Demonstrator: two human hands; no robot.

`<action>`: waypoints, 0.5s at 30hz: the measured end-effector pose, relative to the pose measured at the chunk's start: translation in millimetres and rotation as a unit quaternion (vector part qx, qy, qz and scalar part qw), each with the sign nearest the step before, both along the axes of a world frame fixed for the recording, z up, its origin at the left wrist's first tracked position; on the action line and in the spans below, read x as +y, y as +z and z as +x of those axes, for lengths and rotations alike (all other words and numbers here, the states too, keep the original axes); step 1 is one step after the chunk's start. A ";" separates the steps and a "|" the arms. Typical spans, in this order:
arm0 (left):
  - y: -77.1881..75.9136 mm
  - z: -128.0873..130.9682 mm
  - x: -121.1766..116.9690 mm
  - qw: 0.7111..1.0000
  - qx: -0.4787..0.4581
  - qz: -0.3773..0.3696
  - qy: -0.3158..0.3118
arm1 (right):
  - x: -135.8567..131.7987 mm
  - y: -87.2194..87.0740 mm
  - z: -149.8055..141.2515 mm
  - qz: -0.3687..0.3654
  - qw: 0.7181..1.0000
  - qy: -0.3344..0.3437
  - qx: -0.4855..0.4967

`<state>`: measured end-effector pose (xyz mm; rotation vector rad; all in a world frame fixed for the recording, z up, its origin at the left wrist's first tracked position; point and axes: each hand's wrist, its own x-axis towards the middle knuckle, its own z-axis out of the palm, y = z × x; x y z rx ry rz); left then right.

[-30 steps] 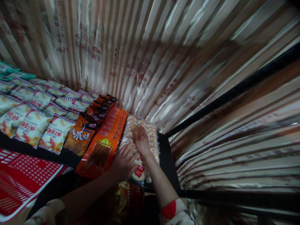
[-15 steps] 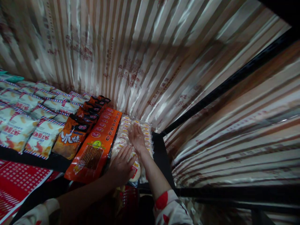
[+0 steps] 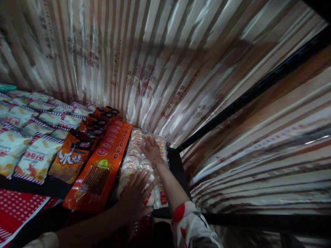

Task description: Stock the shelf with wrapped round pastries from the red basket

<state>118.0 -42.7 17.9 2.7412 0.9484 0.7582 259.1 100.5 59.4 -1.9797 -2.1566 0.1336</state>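
Clear-wrapped packets of pale, round snacks (image 3: 134, 148) lie in overlapping rows at the right end of a black shelf. My left hand (image 3: 137, 193) rests flat on the near end of these packets, fingers spread. Farther back, my right hand (image 3: 152, 150) lies palm down across the right-hand row, its fingers stretched out. Neither hand grips anything. Just left of the packets is a long orange snack packet (image 3: 97, 172) with brown sticks pictured on it. Part of the pale packets is hidden under both hands.
Left of the orange packet stand orange-and-black snack bags (image 3: 70, 156) and rows of white snack bags (image 3: 38, 155). A red-and-white printed sheet (image 3: 20, 210) hangs at the shelf front. Striped plastic sheeting (image 3: 155, 69) forms the back; a black bar (image 3: 219, 113) slants up at the right.
My left hand has moved nearer to me and slightly right, with its fingers spread wider. My right hand has shifted only a little. The view has turned slightly.
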 end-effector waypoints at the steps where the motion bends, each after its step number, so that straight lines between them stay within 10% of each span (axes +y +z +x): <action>1: -1.3 0.1 0.4 1.000 0.001 -0.003 -0.003 | 1.4 0.3 -1.4 -0.016 1.000 -0.007 0.000; 15: -4.2 1.4 1.4 0.998 0.053 -0.032 0.009 | 3.2 -6.0 -7.1 -0.004 0.999 -0.029 -0.033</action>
